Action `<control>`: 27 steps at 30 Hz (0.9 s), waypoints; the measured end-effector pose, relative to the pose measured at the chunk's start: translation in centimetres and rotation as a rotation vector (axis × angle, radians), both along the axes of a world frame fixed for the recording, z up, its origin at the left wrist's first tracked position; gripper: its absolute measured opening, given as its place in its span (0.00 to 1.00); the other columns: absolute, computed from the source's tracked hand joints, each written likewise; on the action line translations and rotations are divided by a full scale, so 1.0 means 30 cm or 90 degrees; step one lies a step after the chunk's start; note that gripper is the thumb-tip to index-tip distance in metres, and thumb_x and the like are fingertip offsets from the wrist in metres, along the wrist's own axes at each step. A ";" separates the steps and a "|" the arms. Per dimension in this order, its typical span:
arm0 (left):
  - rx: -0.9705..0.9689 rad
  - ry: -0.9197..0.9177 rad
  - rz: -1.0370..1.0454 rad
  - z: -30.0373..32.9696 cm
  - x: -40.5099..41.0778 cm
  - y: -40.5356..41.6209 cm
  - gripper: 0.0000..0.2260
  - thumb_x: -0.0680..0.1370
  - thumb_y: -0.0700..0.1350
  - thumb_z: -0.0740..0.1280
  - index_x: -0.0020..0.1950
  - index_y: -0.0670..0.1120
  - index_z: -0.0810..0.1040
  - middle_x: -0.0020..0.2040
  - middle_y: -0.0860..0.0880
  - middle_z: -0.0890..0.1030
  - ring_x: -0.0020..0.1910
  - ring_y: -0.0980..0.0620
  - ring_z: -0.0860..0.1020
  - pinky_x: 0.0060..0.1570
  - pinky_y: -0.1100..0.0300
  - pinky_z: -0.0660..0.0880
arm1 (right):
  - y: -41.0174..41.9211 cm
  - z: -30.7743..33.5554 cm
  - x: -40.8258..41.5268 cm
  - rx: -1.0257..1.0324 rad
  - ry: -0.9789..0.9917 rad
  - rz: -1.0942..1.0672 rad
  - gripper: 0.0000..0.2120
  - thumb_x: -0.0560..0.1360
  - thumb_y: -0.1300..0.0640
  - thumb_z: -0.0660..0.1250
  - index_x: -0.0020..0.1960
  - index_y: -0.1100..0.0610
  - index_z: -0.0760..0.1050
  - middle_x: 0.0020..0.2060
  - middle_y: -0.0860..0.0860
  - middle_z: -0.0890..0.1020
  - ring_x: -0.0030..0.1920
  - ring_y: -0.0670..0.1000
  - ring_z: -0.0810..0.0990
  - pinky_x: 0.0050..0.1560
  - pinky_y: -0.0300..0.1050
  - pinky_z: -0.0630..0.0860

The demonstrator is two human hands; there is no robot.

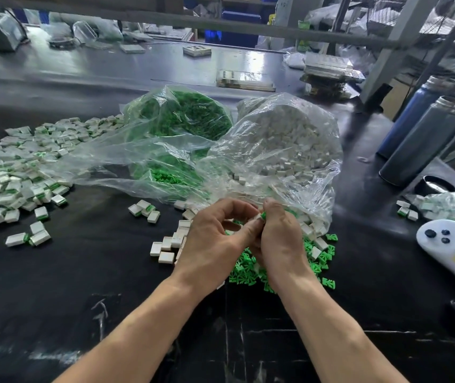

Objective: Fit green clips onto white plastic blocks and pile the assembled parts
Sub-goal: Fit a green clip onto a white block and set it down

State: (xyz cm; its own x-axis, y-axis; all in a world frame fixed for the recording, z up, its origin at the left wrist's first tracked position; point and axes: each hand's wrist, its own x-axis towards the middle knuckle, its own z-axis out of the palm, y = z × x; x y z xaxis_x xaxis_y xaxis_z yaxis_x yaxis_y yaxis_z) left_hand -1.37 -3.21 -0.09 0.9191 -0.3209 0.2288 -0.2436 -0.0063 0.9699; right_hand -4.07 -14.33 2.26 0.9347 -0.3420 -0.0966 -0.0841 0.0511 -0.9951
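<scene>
Both hands meet above the black table. My left hand (215, 239) pinches a white plastic block (257, 217) between thumb and fingers. My right hand (278, 236) pinches a green clip (264, 215) against the block's end. Loose green clips (314, 261) lie under and to the right of my hands. Several bare white blocks (169, 246) sit just left of them. A wide pile of assembled parts (13, 172) spreads over the left of the table. A few assembled parts (144, 210) lie apart from it.
An open clear bag of green clips (182, 117) and an open clear bag of white blocks (290, 139) lie behind my hands. Two dark flasks (425, 139) stand at the right. A white controller (447, 241) rests near the right edge, beside another small bag of parts (453, 203).
</scene>
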 end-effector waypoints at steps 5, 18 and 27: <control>-0.044 0.006 -0.005 0.013 -0.002 -0.004 0.03 0.78 0.40 0.75 0.47 0.48 0.84 0.49 0.50 0.87 0.45 0.50 0.86 0.46 0.59 0.82 | 0.006 -0.035 0.023 -0.021 -0.030 -0.032 0.26 0.85 0.48 0.53 0.41 0.49 0.87 0.34 0.49 0.87 0.35 0.44 0.85 0.34 0.40 0.78; -0.047 -0.003 0.000 0.004 0.000 0.001 0.03 0.79 0.40 0.75 0.49 0.47 0.83 0.48 0.49 0.87 0.42 0.46 0.86 0.43 0.49 0.85 | 0.006 -0.037 0.009 0.046 -0.072 0.008 0.32 0.86 0.49 0.51 0.29 0.42 0.83 0.20 0.44 0.73 0.20 0.43 0.68 0.21 0.35 0.63; -0.018 -0.029 0.034 -0.008 0.007 -0.023 0.03 0.78 0.43 0.75 0.49 0.51 0.83 0.49 0.52 0.86 0.43 0.52 0.85 0.44 0.56 0.83 | -0.006 -0.063 0.042 -0.003 -0.070 -0.011 0.25 0.79 0.43 0.52 0.36 0.41 0.85 0.33 0.47 0.86 0.38 0.46 0.86 0.39 0.45 0.82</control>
State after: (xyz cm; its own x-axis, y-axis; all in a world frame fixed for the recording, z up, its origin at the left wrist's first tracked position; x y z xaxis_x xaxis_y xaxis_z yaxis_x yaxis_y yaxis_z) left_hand -1.16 -3.91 -0.33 0.9228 -0.2652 0.2795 -0.2880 0.0071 0.9576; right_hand -2.81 -14.51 0.36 0.9338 -0.3578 0.0069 0.0257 0.0476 -0.9985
